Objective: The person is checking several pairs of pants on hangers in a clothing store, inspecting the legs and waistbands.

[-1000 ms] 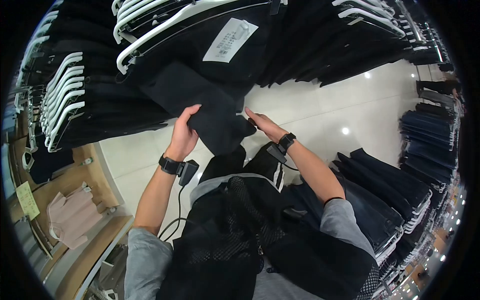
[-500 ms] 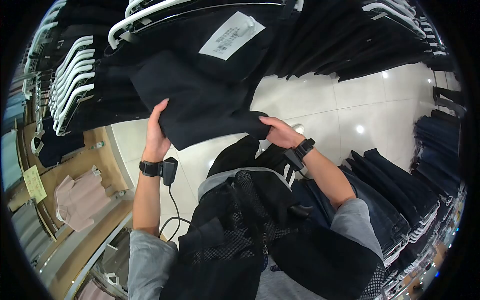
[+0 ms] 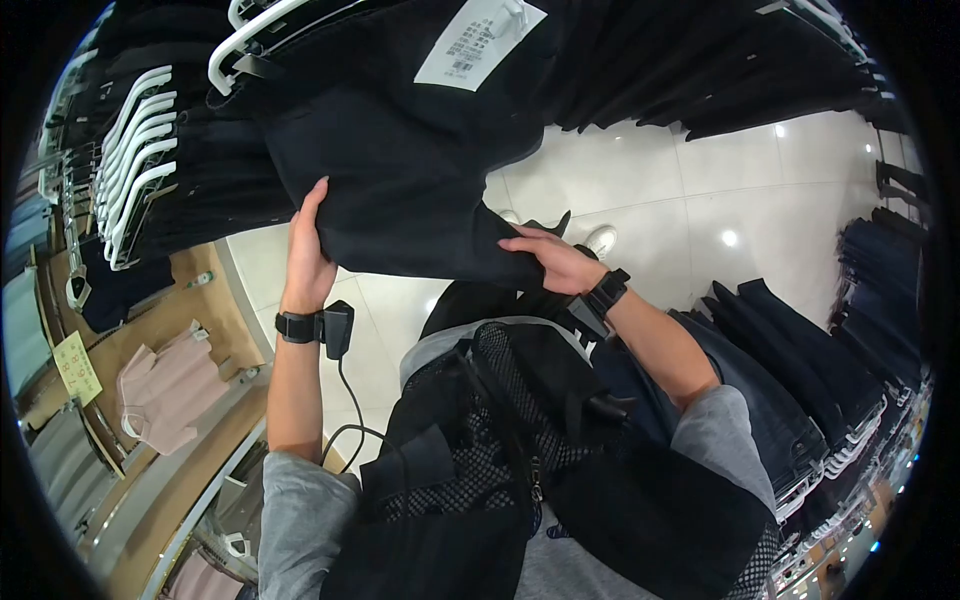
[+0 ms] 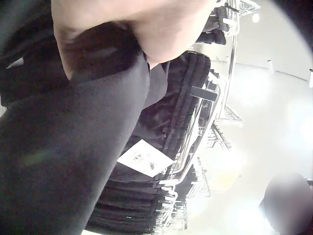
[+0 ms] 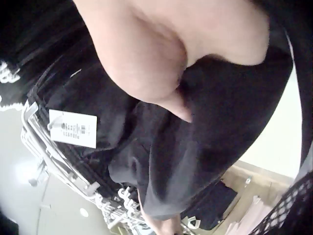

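Spread wider than a second ago: black trousers (image 3: 400,190), gripped at opposite edges by left hand (image 3: 308,258) and right hand (image 3: 566,264), well apart; judged better exposed.

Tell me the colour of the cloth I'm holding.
Black; the cloth shows best in the head view.

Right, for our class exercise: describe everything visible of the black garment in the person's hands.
The black garment, apparently trousers, is plain, matte, soft-looking fabric with gentle folds. It hangs from a white hanger, its lower part lifted and spread between the left hand and the right hand, each gripping an edge. A white printed tag lies tilted on its upper part.
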Tool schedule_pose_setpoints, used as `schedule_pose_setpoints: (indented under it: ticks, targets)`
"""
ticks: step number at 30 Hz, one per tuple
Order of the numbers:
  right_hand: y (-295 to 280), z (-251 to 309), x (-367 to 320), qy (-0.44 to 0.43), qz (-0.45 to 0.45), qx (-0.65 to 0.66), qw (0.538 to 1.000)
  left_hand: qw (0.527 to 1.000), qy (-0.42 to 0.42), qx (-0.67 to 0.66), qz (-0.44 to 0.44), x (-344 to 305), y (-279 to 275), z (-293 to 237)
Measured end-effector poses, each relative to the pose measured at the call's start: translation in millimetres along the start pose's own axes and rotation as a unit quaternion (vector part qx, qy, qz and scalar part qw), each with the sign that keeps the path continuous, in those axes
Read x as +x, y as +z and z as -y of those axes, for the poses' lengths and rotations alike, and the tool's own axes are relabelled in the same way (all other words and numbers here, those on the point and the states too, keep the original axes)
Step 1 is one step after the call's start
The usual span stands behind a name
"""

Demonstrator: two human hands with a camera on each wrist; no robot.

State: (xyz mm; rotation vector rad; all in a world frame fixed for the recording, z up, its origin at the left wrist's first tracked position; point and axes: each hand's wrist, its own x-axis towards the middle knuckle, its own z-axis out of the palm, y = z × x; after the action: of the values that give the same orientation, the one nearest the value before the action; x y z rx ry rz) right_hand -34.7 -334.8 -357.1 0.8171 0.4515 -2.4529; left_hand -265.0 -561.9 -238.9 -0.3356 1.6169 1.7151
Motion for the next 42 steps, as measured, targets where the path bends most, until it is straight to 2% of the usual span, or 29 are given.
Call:
schedule_pose_setpoints:
  ticks: [2, 3, 5, 8, 12, 14, 15, 16, 18, 19, 22, 24, 26, 27, 29, 33, 34, 36, 38, 41, 42]
  targets:
    - [1, -2, 5, -0.063, -0.03, -0.112, 0.991, 1.0, 0.005, 0.021, 0.008, 3, 0, 0]
    - [-3, -4, 8, -0.062, -0.03, -0.109, 0.992, 1.0, 0.002, 0.023, 0.007, 3, 0, 1]
    - [-13, -6, 17, -0.09, -0.001, -0.192, 0.977, 0.999, -0.01, 0.05, -0.007, 5, 1, 2]
    - [-4, 1, 12, -0.094, 0.04, -0.205, 0.974, 0.999, -0.009, 0.04, -0.002, 8, -1, 5]
    - [5, -3, 12, -0.087, 0.015, -0.155, 0.984, 1.0, 0.003, -0.027, 0.007, 8, -5, 7]
    - [20, 4, 4, -0.079, 0.069, -0.071, 0.992, 0.99, 0.034, -0.118, 0.069, 4, -7, 9]
    - [24, 3, 6, -0.078, 0.068, -0.071, 0.992, 0.983, 0.038, -0.136, 0.119, 5, -12, 14]
    - [27, 2, 8, -0.084, 0.074, -0.06, 0.992, 0.983, 0.038, -0.137, 0.119, 6, -16, 22]
    - [39, 4, 10, -0.088, 0.081, -0.05, 0.992, 0.989, 0.038, 0.017, 0.14, 2, -22, 36]
    - [49, 9, 7, -0.079, 0.072, -0.065, 0.992, 0.988, 0.038, 0.088, 0.121, -6, -15, 37]
    - [64, 14, 7, -0.079, 0.067, -0.117, 0.988, 0.963, 0.035, 0.225, 0.141, -13, -19, 46]
    - [64, 14, 10, -0.088, 0.069, -0.154, 0.982, 0.965, 0.048, 0.217, 0.137, -12, -19, 48]
    - [59, 17, 16, -0.112, 0.049, -0.288, 0.95, 0.967, 0.061, 0.208, 0.131, -14, -19, 47]
    - [53, 15, 21, -0.11, 0.05, -0.289, 0.95, 0.972, 0.064, 0.194, 0.12, -16, -17, 44]
    - [37, 10, 30, -0.092, -0.022, -0.361, 0.928, 0.977, 0.06, 0.175, 0.107, -19, -14, 40]
    - [48, 19, 14, -0.128, -0.022, -0.268, 0.955, 0.966, 0.087, 0.228, 0.089, -26, -8, 38]
    - [54, 24, 9, -0.126, -0.021, -0.269, 0.955, 0.974, 0.061, 0.203, 0.082, -26, -8, 36]
    - [60, 32, 1, -0.149, 0.002, -0.167, 0.975, 0.981, 0.036, 0.177, 0.075, -29, -6, 29]
    - [57, 37, -1, -0.132, 0.006, -0.147, 0.98, 0.997, -0.02, 0.049, 0.051, -34, -2, 19]
    - [61, 46, -15, -0.157, 0.033, -0.131, 0.978, 0.998, -0.009, -0.023, 0.051, -36, -2, 7]
    - [56, 48, -17, -0.175, 0.06, -0.197, 0.963, 0.996, 0.0, -0.067, 0.059, -37, -4, 4]
